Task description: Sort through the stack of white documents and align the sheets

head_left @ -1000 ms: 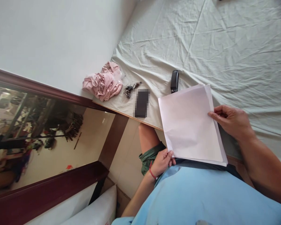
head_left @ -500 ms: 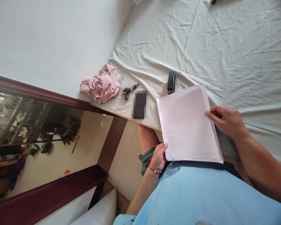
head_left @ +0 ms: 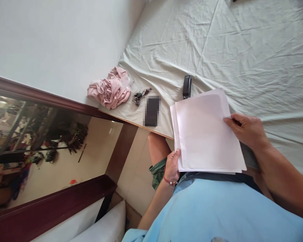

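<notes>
A few white sheets of paper [head_left: 209, 134] lie over my lap and the edge of the cloth-covered surface, loosely stacked with their edges out of line. My left hand [head_left: 172, 165], with a red bracelet at the wrist, pinches the lower left edge, thumb on top. On the right edge, my right hand [head_left: 248, 129] grips paper between thumb and bent fingers. Just beyond the top edge of the sheets lies a black stapler [head_left: 187, 86], its near end close to the paper.
A blurred-out dark rectangular object [head_left: 152, 111], a bunch of keys [head_left: 139, 96] and a crumpled pink cloth [head_left: 111, 88] lie along the left edge of the pale wrinkled sheet [head_left: 255, 60]. A wooden-framed mirror [head_left: 53, 151] stands at left below the white wall [head_left: 53, 40].
The top sheet has shifted right with my right hand, baring a strip of the sheets beneath along the left side. My left hand still holds the left edge.
</notes>
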`<state>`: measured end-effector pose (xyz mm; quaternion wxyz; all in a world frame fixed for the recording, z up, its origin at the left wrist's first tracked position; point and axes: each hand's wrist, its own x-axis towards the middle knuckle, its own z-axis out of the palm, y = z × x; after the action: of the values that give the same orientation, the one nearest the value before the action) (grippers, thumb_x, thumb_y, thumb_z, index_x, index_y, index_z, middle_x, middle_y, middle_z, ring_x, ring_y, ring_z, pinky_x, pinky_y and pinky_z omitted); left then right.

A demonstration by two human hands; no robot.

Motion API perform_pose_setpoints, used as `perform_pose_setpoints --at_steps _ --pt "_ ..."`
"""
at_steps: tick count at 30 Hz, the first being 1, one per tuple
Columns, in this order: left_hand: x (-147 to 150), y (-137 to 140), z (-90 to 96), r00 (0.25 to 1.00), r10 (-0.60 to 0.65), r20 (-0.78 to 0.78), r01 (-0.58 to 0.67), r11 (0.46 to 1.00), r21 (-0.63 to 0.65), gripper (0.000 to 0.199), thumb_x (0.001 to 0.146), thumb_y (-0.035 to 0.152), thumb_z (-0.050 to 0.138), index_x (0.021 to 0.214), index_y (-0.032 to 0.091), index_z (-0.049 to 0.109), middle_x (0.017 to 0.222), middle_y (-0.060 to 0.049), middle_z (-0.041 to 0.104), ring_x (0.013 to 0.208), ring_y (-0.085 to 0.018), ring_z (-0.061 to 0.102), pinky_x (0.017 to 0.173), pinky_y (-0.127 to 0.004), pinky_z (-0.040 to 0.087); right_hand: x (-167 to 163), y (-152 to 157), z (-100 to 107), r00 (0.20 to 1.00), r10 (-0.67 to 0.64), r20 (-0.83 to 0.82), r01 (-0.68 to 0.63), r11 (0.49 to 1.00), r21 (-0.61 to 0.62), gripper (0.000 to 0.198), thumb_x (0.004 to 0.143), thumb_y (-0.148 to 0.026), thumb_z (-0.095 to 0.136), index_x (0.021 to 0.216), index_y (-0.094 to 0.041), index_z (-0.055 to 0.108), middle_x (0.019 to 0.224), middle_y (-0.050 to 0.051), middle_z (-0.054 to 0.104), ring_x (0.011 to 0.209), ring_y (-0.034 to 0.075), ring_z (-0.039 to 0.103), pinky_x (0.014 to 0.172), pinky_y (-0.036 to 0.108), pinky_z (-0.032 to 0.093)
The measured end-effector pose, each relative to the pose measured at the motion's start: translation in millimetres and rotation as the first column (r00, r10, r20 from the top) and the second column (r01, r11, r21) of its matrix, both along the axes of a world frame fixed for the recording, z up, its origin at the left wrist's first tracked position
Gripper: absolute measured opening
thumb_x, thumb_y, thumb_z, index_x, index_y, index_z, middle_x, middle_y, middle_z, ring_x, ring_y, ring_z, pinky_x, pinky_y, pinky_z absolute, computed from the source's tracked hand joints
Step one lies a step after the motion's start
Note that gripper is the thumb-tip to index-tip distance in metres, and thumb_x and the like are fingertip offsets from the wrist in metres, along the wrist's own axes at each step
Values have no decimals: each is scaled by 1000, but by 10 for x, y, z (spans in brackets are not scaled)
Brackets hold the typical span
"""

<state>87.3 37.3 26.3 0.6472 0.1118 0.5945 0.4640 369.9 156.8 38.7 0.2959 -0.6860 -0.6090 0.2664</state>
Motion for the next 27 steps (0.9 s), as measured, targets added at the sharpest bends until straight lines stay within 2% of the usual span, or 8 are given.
perform_pose_setpoints --at_steps 4,7,10,14,22,27 --pt "-5 -1 33 1000 8 -10 -8 1000 27 56 70 60 95 95 12 79 94 -13 85 107 -34 80 97 -43 63 8 -8 -3 987 -138 -78 140 990 25 31 83 -51 63 82 -22 73 61 0 60 60 16 51 64 31 37" --pt "-7 -2 44 1000 12 -8 -12 999 38 53 73 57 93 98 13 79 98 -14 85 110 -34 79 99 -43 62 34 -7 6 975 -181 -130 181 983 -11 31 84 -50 63 86 -21 76 62 -1 60 60 15 49 62 30 36" --pt "-17 0 38 1000 -2 8 2 999 52 48 73 49 92 102 15 76 101 -11 84 111 -33 78 99 -42 60 42 -2 36 977 -174 -119 172 985 -28 31 84 -49 62 86 -21 76 64 0 63 61 16 52 62 31 36" --pt "-39 -4 24 999 -2 -41 4 998 66 45 70 44 93 98 17 70 94 -6 82 103 -28 78 96 -39 60 8 5 89 985 -164 -58 162 986 -36 32 80 -50 60 82 -21 74 62 1 62 61 17 52 64 32 38" --pt "-41 -48 17 987 82 -135 -71 994 86 61 63 40 100 103 22 57 99 0 77 85 -17 72 86 -30 57 -20 2 93 992 -124 5 124 992 -31 32 79 -52 60 82 -23 72 61 1 60 59 18 53 66 33 38" --pt "-65 -54 -2 967 153 -202 -119 978 169 71 74 50 94 126 29 51 97 3 73 85 -16 72 82 -28 55 -23 14 74 991 -134 0 134 990 -40 32 78 -52 60 82 -23 73 61 1 61 58 17 53 65 33 39"
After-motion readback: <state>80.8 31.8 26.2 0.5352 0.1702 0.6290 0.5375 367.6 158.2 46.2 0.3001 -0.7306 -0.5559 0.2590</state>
